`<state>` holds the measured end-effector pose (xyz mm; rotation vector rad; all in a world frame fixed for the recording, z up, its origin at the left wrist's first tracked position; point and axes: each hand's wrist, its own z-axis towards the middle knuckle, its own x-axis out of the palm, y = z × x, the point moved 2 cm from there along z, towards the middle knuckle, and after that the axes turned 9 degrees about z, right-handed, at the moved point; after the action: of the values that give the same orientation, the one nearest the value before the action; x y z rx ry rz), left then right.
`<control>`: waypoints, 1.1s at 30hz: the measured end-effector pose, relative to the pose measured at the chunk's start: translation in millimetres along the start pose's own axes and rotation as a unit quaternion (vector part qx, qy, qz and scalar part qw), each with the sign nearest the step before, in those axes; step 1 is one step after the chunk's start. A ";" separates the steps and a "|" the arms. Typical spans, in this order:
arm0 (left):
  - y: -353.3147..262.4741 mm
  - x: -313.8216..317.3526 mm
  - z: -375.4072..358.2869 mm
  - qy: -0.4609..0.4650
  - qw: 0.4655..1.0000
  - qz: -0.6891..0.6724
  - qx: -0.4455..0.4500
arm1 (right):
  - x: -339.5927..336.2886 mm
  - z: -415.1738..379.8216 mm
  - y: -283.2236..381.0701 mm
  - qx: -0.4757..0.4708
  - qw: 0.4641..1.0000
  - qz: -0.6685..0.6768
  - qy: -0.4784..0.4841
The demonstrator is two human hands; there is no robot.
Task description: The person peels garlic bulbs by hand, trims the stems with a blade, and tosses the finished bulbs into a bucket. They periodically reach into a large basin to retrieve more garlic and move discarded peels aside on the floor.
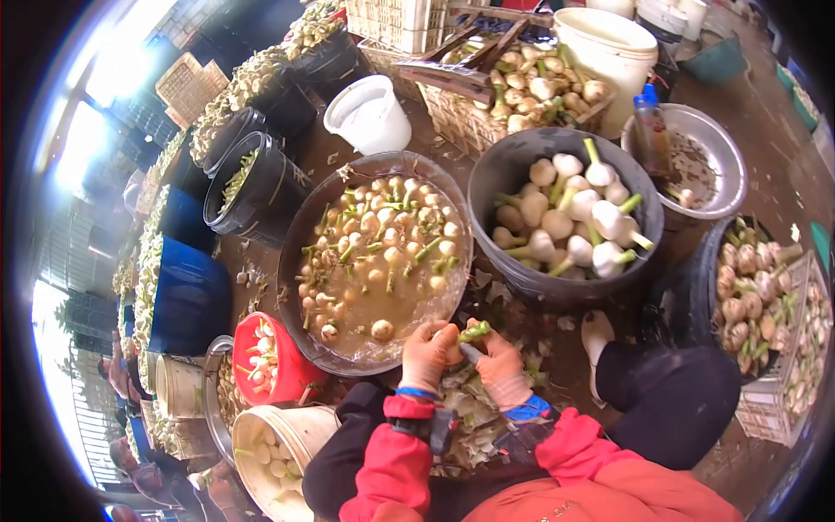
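My left hand (pixel 425 358), in an orange glove, is closed around a garlic bulb mostly hidden by the fingers; its green stem (pixel 475 331) sticks out to the right. My gloved right hand (pixel 503 369) is closed on a knife (pixel 470 351), whose short grey blade lies against the garlic below the stem. Just beyond both hands stands a wide basin (pixel 287 287) of cloudy water with many floating bulbs (pixel 381 228). To its right, a dark tub (pixel 513 277) holds white peeled garlic (pixel 581 209) with trimmed stems. Peelings (pixel 474 418) lie beneath my hands.
By my left knee are a red bucket (pixel 300 357) of garlic and a cream bucket (pixel 304 426). Unpeeled bulbs fill a crate (pixel 757 413) at right and another crate (pixel 452 122) behind. A metal bowl (pixel 735 174) holds a bottle (pixel 652 143). People (pixel 148 470) are at far left.
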<state>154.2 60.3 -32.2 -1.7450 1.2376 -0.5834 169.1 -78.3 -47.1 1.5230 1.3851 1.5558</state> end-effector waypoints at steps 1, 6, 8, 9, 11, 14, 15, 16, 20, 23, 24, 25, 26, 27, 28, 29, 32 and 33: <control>4.9 8.3 -15.1 -0.024 0.999 0.020 0.022 | -7.5 -1.8 0.4 -0.002 1.000 0.000 -0.001; 3.5 28.5 -87.8 -0.173 0.872 0.371 0.267 | -21.4 -10.5 8.3 0.029 0.999 0.025 0.034; 5.0 36.6 -104.0 -0.206 0.861 0.387 0.258 | -19.0 -15.4 4.3 0.015 0.999 0.005 0.042; 9.5 38.4 -109.1 -0.234 0.842 0.419 0.245 | -15.8 -21.1 10.8 0.021 0.998 -0.059 0.023; 14.5 41.4 -117.0 -0.274 0.800 0.476 0.244 | -13.9 -28.3 19.6 0.027 0.993 -0.111 -0.002; 8.7 39.0 -123.1 -0.279 0.804 0.405 0.333 | -14.6 -27.5 10.4 0.047 0.998 0.027 0.016; 6.6 35.8 -124.7 -0.281 0.804 0.404 0.334 | -16.2 -27.8 12.1 0.046 0.998 0.026 0.018; 8.0 28.8 -123.7 -0.195 0.924 0.198 0.262 | -17.3 -27.0 15.8 0.006 0.998 0.004 0.056; 30.4 13.2 -119.4 0.070 0.926 -0.368 0.052 | -12.9 -29.9 52.1 -0.034 0.980 0.000 0.196; 36.4 9.7 -119.4 0.053 0.909 -0.412 -0.043 | -6.6 -37.3 62.5 0.041 0.968 0.097 0.227; 38.2 9.3 -119.5 0.053 0.908 -0.414 -0.042 | -5.3 -39.8 60.4 0.081 0.957 0.159 0.229; 39.8 8.4 -119.9 0.067 0.937 -0.342 -0.014 | -4.4 -39.6 46.3 0.126 0.941 0.221 0.223; 39.8 8.2 -120.5 0.080 0.960 -0.267 0.015 | -4.4 -39.4 39.9 0.126 0.941 0.220 0.223; 31.9 11.6 -129.6 0.030 0.986 -0.147 0.069 | -6.1 -38.6 32.7 0.149 0.954 0.184 0.183; 40.5 19.1 -126.3 -0.069 0.980 -0.046 0.181 | -7.8 -37.5 25.4 0.172 0.963 0.147 0.144; 30.7 17.7 -133.1 -0.153 0.942 0.164 0.250 | -8.6 -36.9 19.8 0.190 0.964 0.134 0.126; 26.7 8.8 -133.4 -0.220 0.856 0.340 0.322 | -5.9 -39.7 8.2 0.208 0.960 0.155 0.100; 29.9 7.0 -132.4 -0.212 0.861 0.314 0.339 | -6.6 -41.1 7.7 0.211 0.960 0.153 0.101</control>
<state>39.3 -1.2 6.3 -0.7456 1.0226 -0.1784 133.8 -98.4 -35.3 1.9514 1.7480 1.7141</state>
